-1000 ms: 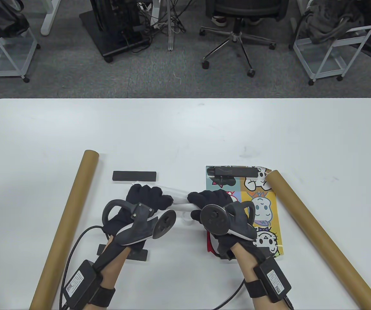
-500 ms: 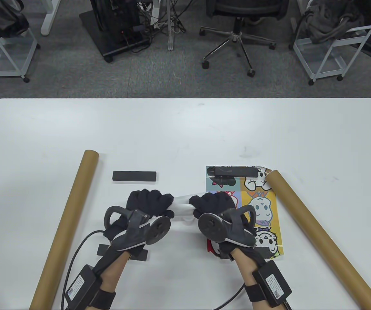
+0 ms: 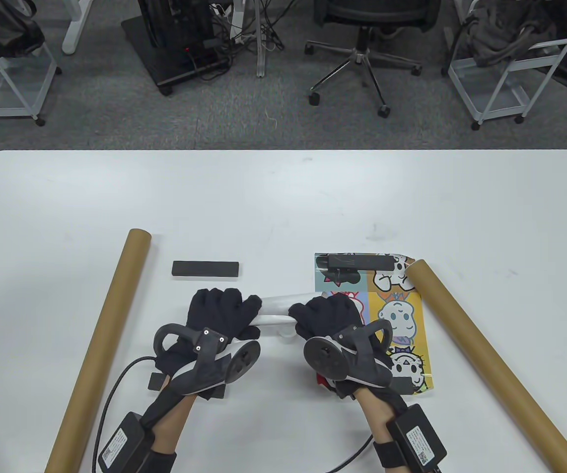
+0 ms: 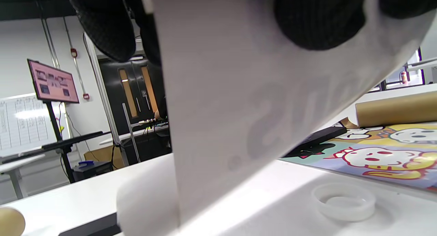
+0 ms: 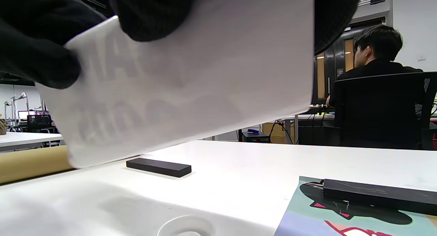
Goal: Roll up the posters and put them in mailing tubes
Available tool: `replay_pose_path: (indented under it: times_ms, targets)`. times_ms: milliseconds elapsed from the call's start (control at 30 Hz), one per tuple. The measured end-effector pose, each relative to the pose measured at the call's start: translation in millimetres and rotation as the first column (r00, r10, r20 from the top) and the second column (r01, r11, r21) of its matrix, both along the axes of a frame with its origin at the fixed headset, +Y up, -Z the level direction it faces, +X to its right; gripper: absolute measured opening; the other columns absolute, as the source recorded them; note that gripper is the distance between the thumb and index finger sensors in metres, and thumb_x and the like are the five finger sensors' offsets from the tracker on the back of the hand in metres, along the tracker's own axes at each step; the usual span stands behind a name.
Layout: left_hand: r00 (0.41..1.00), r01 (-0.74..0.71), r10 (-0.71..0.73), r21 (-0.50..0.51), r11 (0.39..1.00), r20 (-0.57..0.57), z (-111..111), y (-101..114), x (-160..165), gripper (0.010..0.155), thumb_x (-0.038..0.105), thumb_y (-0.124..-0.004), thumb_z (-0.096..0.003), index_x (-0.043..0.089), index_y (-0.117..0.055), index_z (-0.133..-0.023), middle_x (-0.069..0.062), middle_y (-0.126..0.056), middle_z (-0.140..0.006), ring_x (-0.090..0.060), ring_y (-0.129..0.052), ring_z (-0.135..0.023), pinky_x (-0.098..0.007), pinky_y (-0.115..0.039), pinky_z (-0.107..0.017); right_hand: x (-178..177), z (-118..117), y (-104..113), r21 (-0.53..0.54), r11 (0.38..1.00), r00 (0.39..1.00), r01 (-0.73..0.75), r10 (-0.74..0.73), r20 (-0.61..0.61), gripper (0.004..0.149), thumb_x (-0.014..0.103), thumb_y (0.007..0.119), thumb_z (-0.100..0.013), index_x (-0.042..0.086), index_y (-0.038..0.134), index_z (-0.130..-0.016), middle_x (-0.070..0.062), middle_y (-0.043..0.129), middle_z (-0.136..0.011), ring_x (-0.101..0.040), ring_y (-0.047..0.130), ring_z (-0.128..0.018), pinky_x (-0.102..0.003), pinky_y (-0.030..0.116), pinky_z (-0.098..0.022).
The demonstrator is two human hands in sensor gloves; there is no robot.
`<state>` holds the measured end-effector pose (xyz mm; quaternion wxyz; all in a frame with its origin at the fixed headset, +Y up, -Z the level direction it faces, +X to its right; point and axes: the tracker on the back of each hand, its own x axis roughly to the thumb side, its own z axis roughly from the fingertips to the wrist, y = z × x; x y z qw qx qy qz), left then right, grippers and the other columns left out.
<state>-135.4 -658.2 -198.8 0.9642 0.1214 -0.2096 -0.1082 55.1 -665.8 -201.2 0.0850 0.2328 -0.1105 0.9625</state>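
On the desk (image 3: 283,197), near its front edge, we see two cardboard mailing tubes: the left tube (image 3: 103,340) and the right tube (image 3: 490,359). A flat cartoon poster (image 3: 397,315) lies against the right tube, weighted by a black bar (image 3: 357,261). Our left hand (image 3: 217,315) and right hand (image 3: 325,313) both grip a white rolled poster (image 3: 278,310) lifted between them. It looks light, springy and easily creased, so we should hold near both ends. A clear cap (image 4: 343,201) lies beneath.
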Motion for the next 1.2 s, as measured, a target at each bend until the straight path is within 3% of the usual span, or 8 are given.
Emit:
replay_pose_path:
  times_ms: [167,300,500,667,767,1067,1133,1200]
  targets:
    - [0.998,-0.038,0.034,0.09,0.995,0.047,6,3,6,0.064,0.046,-0.071,-0.0508,0.039,-0.052,-0.112,0.008,-0.091,-0.093,-0.016,-0.099,-0.075,-0.047,-0.077,-0.078,-2,2,3,0.019,1.0,1.0,0.001,-0.001,-0.001,0.043,0.03,0.068,-0.049,0.019,0.076,-0.089,-0.007,0.088,-0.076,-0.033,0.089,-0.06,-0.066,0.067,-0.065]
    - [0.996,-0.064,0.058,0.096,0.993,0.068,6,5,6,0.047,0.044,-0.07,-0.0514,0.037,-0.074,-0.098,0.011,-0.096,-0.085,-0.014,-0.102,-0.068,-0.046,-0.078,-0.076,2,2,5,0.019,0.999,1.0,0.027,-0.028,0.004,0.043,0.03,0.068,-0.048,0.02,0.076,-0.089,-0.007,0.088,-0.076,-0.033,0.089,-0.06,-0.065,0.067,-0.065]
    - [0.997,-0.036,0.032,0.063,0.997,0.065,7,3,9,0.042,0.043,-0.064,-0.0538,0.037,-0.074,-0.095,0.01,-0.092,-0.084,-0.017,-0.095,-0.068,-0.049,-0.075,-0.077,-1,3,4,0.017,0.999,0.999,-0.033,0.033,0.023,0.042,0.033,0.07,-0.048,0.019,0.079,-0.087,-0.015,0.077,-0.093,-0.042,0.082,-0.075,-0.069,0.061,-0.067]
    - [0.998,-0.021,0.019,0.038,0.999,0.063,7,2,11,0.043,0.038,-0.056,-0.0553,0.033,-0.07,-0.095,0.005,-0.089,-0.079,-0.019,-0.091,-0.059,-0.051,-0.075,-0.074,-2,5,5,0.021,0.999,1.0,-0.028,0.028,0.005,0.054,0.031,0.072,-0.046,0.019,0.066,-0.098,-0.003,0.089,-0.072,-0.03,0.092,-0.059,-0.062,0.071,-0.064]
    - [0.998,-0.013,0.01,0.04,0.999,0.069,7,2,11,0.043,0.041,-0.053,-0.0554,0.033,-0.069,-0.095,0.007,-0.088,-0.076,-0.017,-0.089,-0.057,-0.049,-0.076,-0.072,-1,8,11,0.102,0.994,0.998,-0.05,0.046,0.037,0.05,0.031,0.075,-0.043,0.02,0.072,-0.092,0.002,0.093,-0.071,-0.027,0.097,-0.06,-0.057,0.075,-0.063]
    - [0.999,-0.005,0.005,-0.006,1.0,0.042,3,1,11,0.032,0.054,-0.08,-0.0435,0.036,-0.079,-0.07,0.013,-0.092,-0.065,-0.016,-0.095,-0.058,-0.05,-0.078,-0.073,-7,7,2,-0.057,0.995,0.994,-0.083,0.079,-0.068,0.046,0.031,0.058,-0.053,0.017,0.062,-0.097,-0.007,0.08,-0.075,-0.033,0.084,-0.057,-0.068,0.065,-0.065]
    - [0.998,-0.027,0.029,-0.029,0.999,0.049,3,1,10,0.029,0.053,-0.08,-0.0447,0.036,-0.081,-0.068,0.013,-0.093,-0.064,-0.017,-0.095,-0.06,-0.051,-0.077,-0.074,-11,7,0,-0.042,0.987,0.985,-0.156,0.152,-0.077,0.056,0.047,0.068,-0.048,0.018,0.063,-0.096,-0.005,0.079,-0.073,-0.031,0.083,-0.055,-0.067,0.066,-0.065]
    - [0.999,0.002,-0.001,-0.028,1.0,0.051,4,-1,10,0.03,0.055,-0.078,-0.0457,0.037,-0.083,-0.069,0.012,-0.095,-0.069,-0.019,-0.096,-0.065,-0.051,-0.076,-0.075,-14,8,0,0.01,0.984,0.984,-0.177,0.177,-0.03,0.043,0.039,0.073,-0.047,0.023,0.071,-0.087,-0.001,0.083,-0.065,-0.027,0.086,-0.048,-0.064,0.071,-0.063]
